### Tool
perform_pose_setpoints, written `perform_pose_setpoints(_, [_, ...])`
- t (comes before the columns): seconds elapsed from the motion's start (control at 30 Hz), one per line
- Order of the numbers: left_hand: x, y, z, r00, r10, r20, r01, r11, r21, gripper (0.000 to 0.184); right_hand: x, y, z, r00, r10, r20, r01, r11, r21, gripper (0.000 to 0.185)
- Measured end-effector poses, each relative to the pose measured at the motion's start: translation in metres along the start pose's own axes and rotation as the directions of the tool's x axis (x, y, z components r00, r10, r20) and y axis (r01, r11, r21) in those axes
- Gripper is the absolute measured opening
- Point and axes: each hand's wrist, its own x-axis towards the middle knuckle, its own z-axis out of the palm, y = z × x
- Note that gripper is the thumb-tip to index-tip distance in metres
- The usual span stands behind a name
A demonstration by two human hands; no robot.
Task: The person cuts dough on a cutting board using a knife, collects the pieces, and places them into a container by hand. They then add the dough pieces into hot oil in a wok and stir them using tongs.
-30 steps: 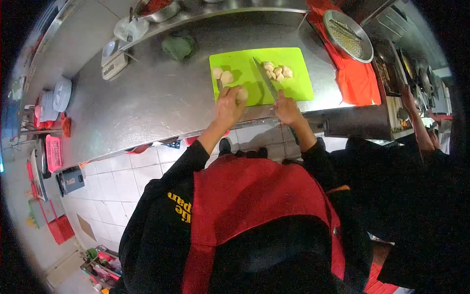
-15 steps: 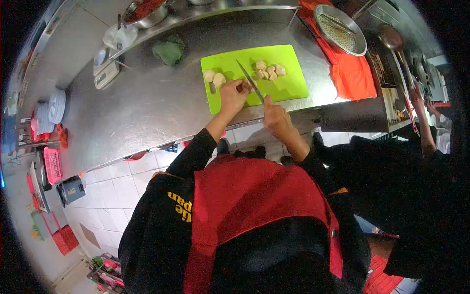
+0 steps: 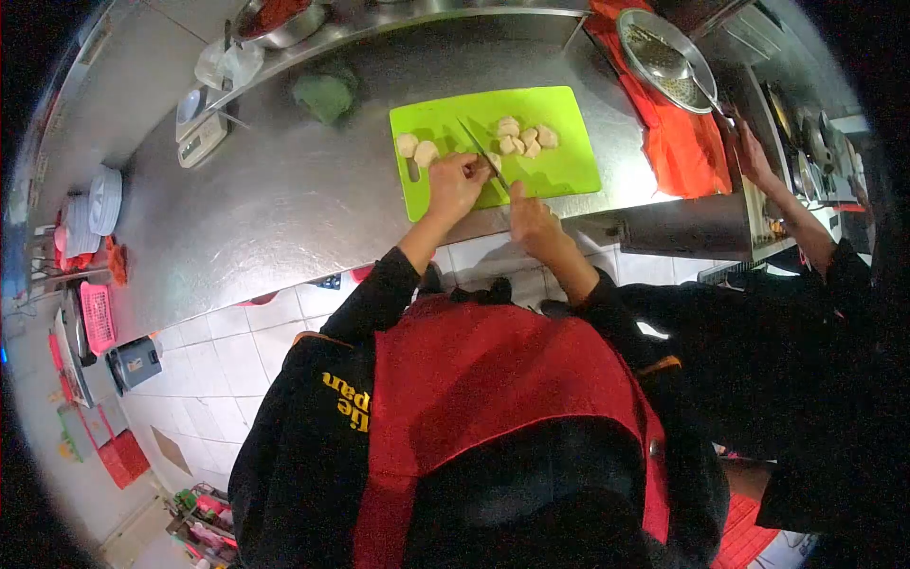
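Note:
My right hand [image 3: 533,221] is closed round the handle of a knife [image 3: 482,150], whose blade points up and left over the green cutting board [image 3: 559,177]. Against the blade's left side, my left hand [image 3: 455,182] has its fingers bent round a pale round piece of food, mostly hidden by the fingers. A bit of pale food [image 3: 494,161] shows just right of the blade. Two whole pale pieces [image 3: 426,153] lie at the board's left. Several cut pieces [image 3: 531,139] are grouped right of the knife.
Another person's arm [image 3: 782,194] reaches from the right, with a ladle over a metal strainer bowl [image 3: 668,62] on red cloth [image 3: 684,152]. A green cloth [image 3: 324,97] and a scale [image 3: 201,140] are at the left. A metal bowl [image 3: 284,24] stands on the shelf.
My left hand has moved right to the knife, which now crosses the piece of food. The other person's arm has moved left, with a ladle now over the strainer bowl.

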Motion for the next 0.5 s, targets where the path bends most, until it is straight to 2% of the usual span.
perform_pose_setpoints(0.03, [0.001, -0.001, 0.0, 1.0, -0.002, 0.011, 0.002, 1.0, 0.006, 0.018, 0.004, 0.002, 0.002, 1.0, 0.003, -0.005, -0.003, 1.0, -0.001, 0.037])
perform_pose_setpoints(0.1, [0.003, 0.0, 0.001, 0.999, -0.005, 0.032, 0.004, 0.999, 0.04, 0.017, 0.01, 0.004, 0.006, 0.986, -0.112, -0.122, 0.118, 0.992, 0.046, 0.033])
perform_pose_setpoints(0.23, [0.004, 0.014, -0.003, 0.999, 0.001, 0.053, -0.005, 0.997, 0.075, 0.016, 0.023, 0.005, -0.008, 0.976, -0.148, -0.16, 0.152, 0.988, 0.011, 0.03])
perform_pose_setpoints(0.27, [0.007, 0.017, -0.003, 0.999, 0.017, 0.048, -0.02, 0.997, 0.075, 0.016, 0.023, 0.009, -0.019, 0.994, -0.107, 0.028, 0.093, 0.941, 0.326, 0.028])
perform_pose_setpoints(0.3, [0.007, 0.019, -0.003, 0.997, 0.067, 0.048, -0.073, 0.988, 0.134, 0.018, 0.021, 0.01, -0.031, 0.966, -0.129, 0.223, -0.03, 0.804, 0.594, 0.027])
perform_pose_setpoints(0.33, [0.009, 0.021, -0.004, 0.992, 0.115, 0.05, -0.123, 0.973, 0.194, 0.024, 0.018, 0.012, -0.036, 0.968, -0.132, 0.215, -0.022, 0.805, 0.593, 0.027])
perform_pose_setpoints(0.37, [0.011, 0.021, -0.003, 0.992, 0.12, 0.045, -0.127, 0.972, 0.196, 0.024, 0.014, 0.014, -0.039, 0.961, -0.132, 0.244, -0.069, 0.74, 0.669, 0.027])
perform_pose_setpoints(0.4, [0.013, 0.021, -0.004, 0.981, 0.183, 0.067, -0.195, 0.939, 0.283, 0.024, 0.012, 0.014, -0.041, 0.951, -0.136, 0.279, -0.122, 0.665, 0.737, 0.028])
perform_pose_setpoints(0.43, [0.013, 0.02, -0.004, 0.966, 0.24, 0.097, -0.259, 0.894, 0.366, 0.024, 0.012, 0.013, -0.041, 0.949, -0.138, 0.283, -0.124, 0.663, 0.739, 0.028])
perform_pose_setpoints(0.5, [0.012, 0.014, -0.006, 0.962, 0.229, 0.146, -0.266, 0.899, 0.348, 0.025, 0.011, 0.011, -0.038, 0.966, -0.004, 0.257, -0.171, 0.735, 0.657, 0.028])
